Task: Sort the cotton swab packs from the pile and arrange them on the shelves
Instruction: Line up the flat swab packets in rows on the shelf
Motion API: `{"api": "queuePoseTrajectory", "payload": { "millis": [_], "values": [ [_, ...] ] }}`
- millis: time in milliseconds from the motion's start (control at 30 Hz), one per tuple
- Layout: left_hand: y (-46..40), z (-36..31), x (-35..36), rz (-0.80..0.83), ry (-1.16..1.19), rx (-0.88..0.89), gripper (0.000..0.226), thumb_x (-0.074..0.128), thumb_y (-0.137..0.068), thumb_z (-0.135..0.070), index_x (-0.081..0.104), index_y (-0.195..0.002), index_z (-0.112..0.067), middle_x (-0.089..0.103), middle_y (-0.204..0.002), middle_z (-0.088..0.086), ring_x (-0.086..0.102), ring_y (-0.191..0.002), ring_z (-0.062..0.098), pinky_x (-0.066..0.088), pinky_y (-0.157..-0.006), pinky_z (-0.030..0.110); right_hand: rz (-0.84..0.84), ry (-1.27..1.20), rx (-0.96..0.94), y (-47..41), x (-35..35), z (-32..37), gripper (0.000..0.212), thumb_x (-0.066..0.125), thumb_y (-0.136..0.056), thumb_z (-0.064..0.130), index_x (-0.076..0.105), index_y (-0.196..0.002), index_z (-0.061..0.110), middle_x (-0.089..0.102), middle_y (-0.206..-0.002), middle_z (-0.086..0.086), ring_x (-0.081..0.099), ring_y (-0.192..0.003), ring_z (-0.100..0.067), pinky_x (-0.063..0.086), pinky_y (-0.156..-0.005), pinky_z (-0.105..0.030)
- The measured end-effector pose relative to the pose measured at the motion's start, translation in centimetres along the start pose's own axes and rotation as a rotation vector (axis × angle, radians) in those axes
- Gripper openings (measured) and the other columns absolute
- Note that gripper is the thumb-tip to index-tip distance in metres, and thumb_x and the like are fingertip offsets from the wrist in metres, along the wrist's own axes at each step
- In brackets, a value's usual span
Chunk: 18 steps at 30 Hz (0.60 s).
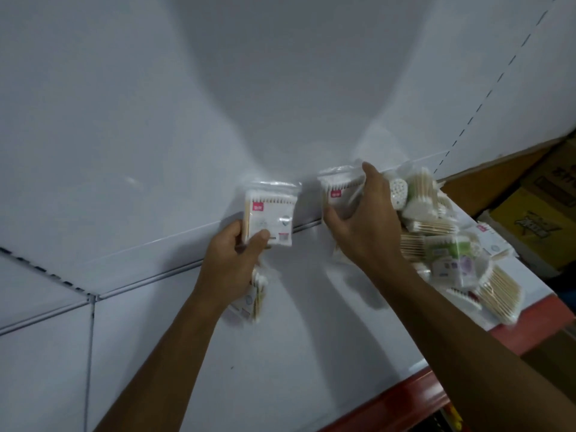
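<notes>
Holding one pack (268,218) upright, the left hand (232,263) pinches its lower edge, thumb on the front; more packs, blurred, sit under the palm. Right hand (363,219): fingers curled round a second pack (338,194), also upright, just right of the first, a small gap between them. Pile (442,241): right, touching the right hand's back, reaching the shelf's (156,353) red near edge (405,397). Open room: bare shelf to the left and near side; back wall (218,104) just behind both packs. Judged: the right hand is nearer the pile.
</notes>
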<state>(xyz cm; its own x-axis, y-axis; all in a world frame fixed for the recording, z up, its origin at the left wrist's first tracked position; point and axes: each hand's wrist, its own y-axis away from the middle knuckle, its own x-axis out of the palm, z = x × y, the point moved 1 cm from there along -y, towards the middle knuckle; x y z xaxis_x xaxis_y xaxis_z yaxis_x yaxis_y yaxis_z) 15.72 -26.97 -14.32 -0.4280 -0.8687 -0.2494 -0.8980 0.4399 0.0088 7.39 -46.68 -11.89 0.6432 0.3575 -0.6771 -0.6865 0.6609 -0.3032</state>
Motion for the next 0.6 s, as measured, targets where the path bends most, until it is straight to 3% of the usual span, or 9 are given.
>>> {"api": "queuePoseTrajectory", "payload": {
  "millis": [100,233,300,400,500,600],
  "values": [
    [1.0,-0.7,-1.3,-0.074,0.238,-0.008,0.015,0.056,-0.098,-0.017,0.066,-0.108,-0.022,0.072,-0.088,-0.004,0.065,-0.064,0.004,0.050,-0.058,0.019,0.043,0.047,-0.045,2.4,0.4,2.0,0.091,0.060,-0.080,0.067,0.031,-0.148,0.015,0.048,-0.143,-0.005,0.053,-0.125,-0.024,0.051,-0.093,-0.048],
    [3.2,-1.3,-3.8,-0.072,0.435,-0.063,0.021,0.050,-0.101,-0.019,0.062,-0.118,-0.020,0.075,-0.102,0.003,0.063,-0.054,0.014,0.053,-0.050,0.029,0.216,-0.090,-0.064,5.9,2.5,5.1,0.095,0.070,-0.080,0.057,0.025,-0.153,0.015,0.039,-0.153,-0.005,0.042,-0.135,-0.024,0.044,-0.106,-0.048],
    [4.2,-1.0,-5.6,-0.072,0.409,-0.069,0.024,0.048,-0.102,-0.022,0.060,-0.123,-0.018,0.074,-0.108,0.004,0.066,-0.061,0.018,0.053,-0.052,0.028,0.308,-0.206,-0.055,7.8,3.9,6.7,0.098,0.077,-0.079,0.047,0.021,-0.154,0.019,0.035,-0.155,-0.004,0.043,-0.135,-0.022,0.047,-0.104,-0.046],
    [5.9,0.2,-8.6,-0.116,0.340,-0.070,0.023,0.049,-0.102,-0.030,0.061,-0.121,-0.024,0.073,-0.112,0.003,0.070,-0.086,0.032,0.056,-0.069,0.036,0.367,-0.270,-0.071,10.5,6.0,9.0,0.093,0.080,-0.079,0.040,0.026,-0.152,0.021,0.037,-0.150,-0.003,0.049,-0.127,-0.020,0.051,-0.100,-0.039],
    [7.9,1.1,-11.6,-0.210,0.346,-0.097,0.024,0.050,-0.102,-0.031,0.061,-0.121,-0.022,0.074,-0.110,0.005,0.072,-0.086,0.035,0.058,-0.072,0.040,0.422,-0.373,-0.072,12.7,7.5,11.2,0.081,0.074,-0.084,0.037,0.030,-0.151,0.025,0.042,-0.139,0.005,0.051,-0.119,-0.013,0.051,-0.095,-0.025],
    [9.9,1.7,-14.5,-0.333,0.350,-0.102,0.027,0.051,-0.101,-0.032,0.062,-0.123,-0.020,0.073,-0.112,0.005,0.071,-0.096,0.033,0.058,-0.082,0.054,0.457,-0.504,-0.120,14.2,8.8,12.9,0.062,0.066,-0.092,0.027,0.037,-0.148,0.026,0.044,-0.126,0.013,0.055,-0.105,-0.005,0.052,-0.083,-0.011]
  ]
}}
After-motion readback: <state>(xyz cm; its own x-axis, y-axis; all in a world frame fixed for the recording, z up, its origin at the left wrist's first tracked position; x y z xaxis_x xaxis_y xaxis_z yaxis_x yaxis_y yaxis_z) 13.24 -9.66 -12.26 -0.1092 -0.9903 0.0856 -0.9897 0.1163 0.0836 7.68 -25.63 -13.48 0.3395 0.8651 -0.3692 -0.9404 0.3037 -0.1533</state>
